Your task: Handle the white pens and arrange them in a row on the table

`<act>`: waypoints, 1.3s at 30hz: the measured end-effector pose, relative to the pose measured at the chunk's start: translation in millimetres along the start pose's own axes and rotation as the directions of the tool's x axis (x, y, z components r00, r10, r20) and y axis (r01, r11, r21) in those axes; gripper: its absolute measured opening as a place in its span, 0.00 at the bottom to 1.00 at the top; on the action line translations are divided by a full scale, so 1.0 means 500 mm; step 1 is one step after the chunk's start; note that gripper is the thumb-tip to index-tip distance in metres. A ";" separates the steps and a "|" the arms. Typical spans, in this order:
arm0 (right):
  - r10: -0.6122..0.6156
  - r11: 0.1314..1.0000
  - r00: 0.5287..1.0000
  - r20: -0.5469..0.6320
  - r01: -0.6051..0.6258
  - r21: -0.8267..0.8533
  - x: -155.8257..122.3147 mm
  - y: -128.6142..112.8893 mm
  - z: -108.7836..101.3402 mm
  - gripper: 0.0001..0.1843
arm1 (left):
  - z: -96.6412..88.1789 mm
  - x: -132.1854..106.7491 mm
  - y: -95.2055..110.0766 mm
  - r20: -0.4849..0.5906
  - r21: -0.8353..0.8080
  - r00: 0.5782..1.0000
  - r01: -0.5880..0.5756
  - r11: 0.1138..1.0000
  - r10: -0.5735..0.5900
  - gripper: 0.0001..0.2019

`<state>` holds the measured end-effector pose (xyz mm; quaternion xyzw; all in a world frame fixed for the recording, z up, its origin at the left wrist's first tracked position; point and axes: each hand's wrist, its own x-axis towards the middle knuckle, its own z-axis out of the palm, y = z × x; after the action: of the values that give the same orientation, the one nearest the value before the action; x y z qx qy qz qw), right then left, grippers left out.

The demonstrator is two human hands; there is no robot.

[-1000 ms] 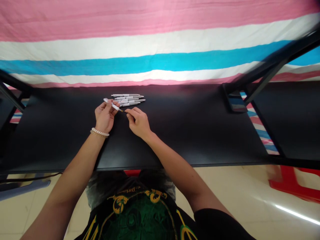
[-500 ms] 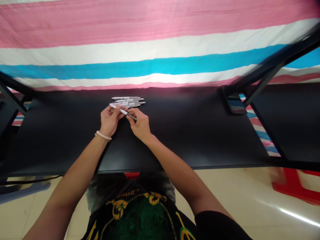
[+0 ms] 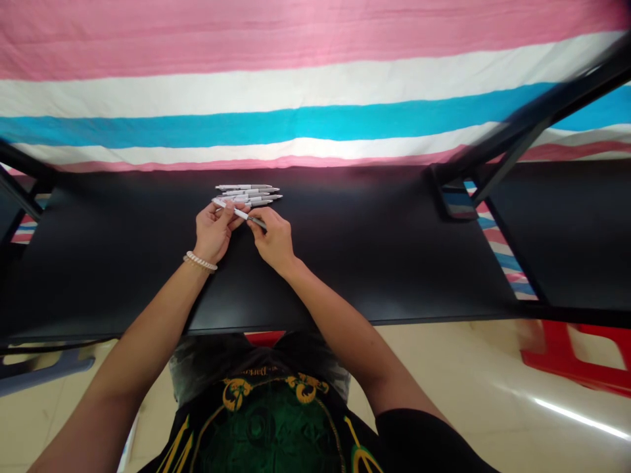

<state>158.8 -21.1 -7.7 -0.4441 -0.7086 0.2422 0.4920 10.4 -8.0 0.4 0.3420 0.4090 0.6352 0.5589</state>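
Note:
Between my two hands is a white pen (image 3: 240, 213) with a grey grip, tilted down to the right. My left hand (image 3: 213, 232) is closed on its white barrel, thumb on top. The fingers of my right hand (image 3: 274, 239) pinch the grey end, partly hiding the tip. Just beyond my hands, several similar white and grey pens (image 3: 249, 188) lie side by side on the black table (image 3: 374, 249), their grey ends toward the right. My left fingers overlap the nearest of these pens in view.
A striped pink, white and blue cloth (image 3: 296, 125) hangs along the table's far edge. Black metal braces (image 3: 513, 151) stand at both ends. On the floor are a red plastic stool (image 3: 552, 358) at the right and a grey-blue one (image 3: 59, 371) at the left.
The camera view has shifted slightly. Both hands keep their hold on the pen, with hardly any movement relative to the table.

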 end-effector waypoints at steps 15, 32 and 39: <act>-0.037 0.999 0.999 -0.029 0.038 0.035 0.000 0.004 0.004 0.05 | 0.003 0.000 -0.001 0.000 -0.014 0.999 0.036 0.999 -0.036 0.19; 0.176 0.969 0.983 0.048 -0.182 0.170 0.010 0.003 0.002 0.17 | 0.001 0.002 0.008 -0.041 -0.035 0.999 0.009 0.999 -0.010 0.17; 0.183 0.970 0.977 0.108 -0.198 0.144 0.010 0.010 -0.003 0.14 | -0.006 0.008 0.008 -0.069 -0.051 0.998 -0.016 0.999 0.013 0.17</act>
<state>161.4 -14.3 -8.6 -0.4589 -0.6643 0.3628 0.4653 5.3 -4.6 2.4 0.3084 0.4089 0.6609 0.5486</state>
